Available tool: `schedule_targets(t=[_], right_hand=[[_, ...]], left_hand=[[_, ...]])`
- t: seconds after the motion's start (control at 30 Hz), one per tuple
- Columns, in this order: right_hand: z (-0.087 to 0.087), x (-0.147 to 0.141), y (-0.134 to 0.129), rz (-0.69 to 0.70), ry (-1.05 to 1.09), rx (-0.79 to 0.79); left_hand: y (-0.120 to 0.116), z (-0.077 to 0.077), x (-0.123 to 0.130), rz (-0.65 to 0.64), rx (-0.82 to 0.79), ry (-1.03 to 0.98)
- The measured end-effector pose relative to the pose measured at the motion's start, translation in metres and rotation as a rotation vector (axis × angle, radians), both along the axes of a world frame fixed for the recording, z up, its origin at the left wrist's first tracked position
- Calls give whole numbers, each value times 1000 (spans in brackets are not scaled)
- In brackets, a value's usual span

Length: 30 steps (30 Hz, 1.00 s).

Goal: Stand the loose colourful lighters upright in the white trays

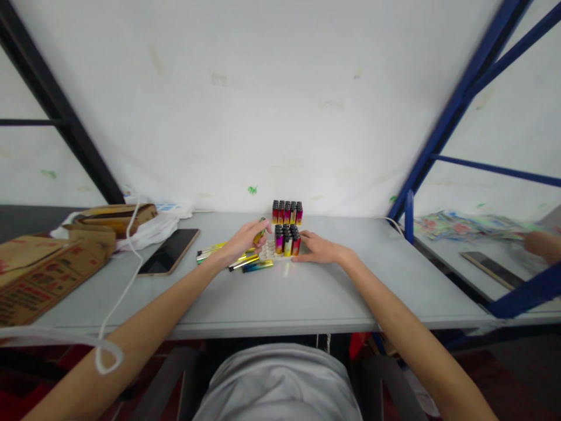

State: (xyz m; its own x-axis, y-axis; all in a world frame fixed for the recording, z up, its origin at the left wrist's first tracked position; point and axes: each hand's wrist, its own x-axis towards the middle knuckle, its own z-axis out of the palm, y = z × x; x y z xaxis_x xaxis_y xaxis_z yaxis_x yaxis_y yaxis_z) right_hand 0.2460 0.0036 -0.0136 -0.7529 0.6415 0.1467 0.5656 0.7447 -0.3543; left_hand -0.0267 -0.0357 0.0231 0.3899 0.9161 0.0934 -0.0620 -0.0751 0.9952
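Note:
My left hand [249, 238] is closed around a yellowish lighter [259, 235], held upright-tilted just above a white slotted tray [268, 252]. The right part of this tray is filled with upright lighters [287, 241] in pink, yellow and red with black tops. My right hand [321, 249] lies at the tray's right side, thumb and fingers apart, its fingertips by the outer lighters. Several loose lighters [258, 266], gold, green and blue, lie on the table under and beside my left hand. Behind stands another block of upright lighters [287, 211].
A smartphone [170, 251] lies on the grey table [307, 298], left of the lighters. Farther left are cardboard boxes [56, 263], white plastic bags and a white cable [118, 298]. A blue metal frame [447, 128] stands at right; beyond it another person's hand [543, 245] shows.

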Motion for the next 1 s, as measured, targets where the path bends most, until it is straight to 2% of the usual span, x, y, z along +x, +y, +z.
schedule_targets(t=[0.07, 0.2, 0.43, 0.73, 1.0], right_hand=[[-2, 0, 1, -4, 15, 2], [-2, 1, 1, -10, 17, 3], [0, 0, -1, -10, -7, 5], [-1, 0, 0, -17, -4, 3], [4, -1, -4, -10, -24, -5]], left_hand=[[1, -3, 3, -5, -4, 51], [-1, -3, 7, 71, 2, 166], [0, -4, 4, 241, 280, 408], [-1, -5, 3, 242, 420, 596], [0, 0, 0, 297, 482, 601]])
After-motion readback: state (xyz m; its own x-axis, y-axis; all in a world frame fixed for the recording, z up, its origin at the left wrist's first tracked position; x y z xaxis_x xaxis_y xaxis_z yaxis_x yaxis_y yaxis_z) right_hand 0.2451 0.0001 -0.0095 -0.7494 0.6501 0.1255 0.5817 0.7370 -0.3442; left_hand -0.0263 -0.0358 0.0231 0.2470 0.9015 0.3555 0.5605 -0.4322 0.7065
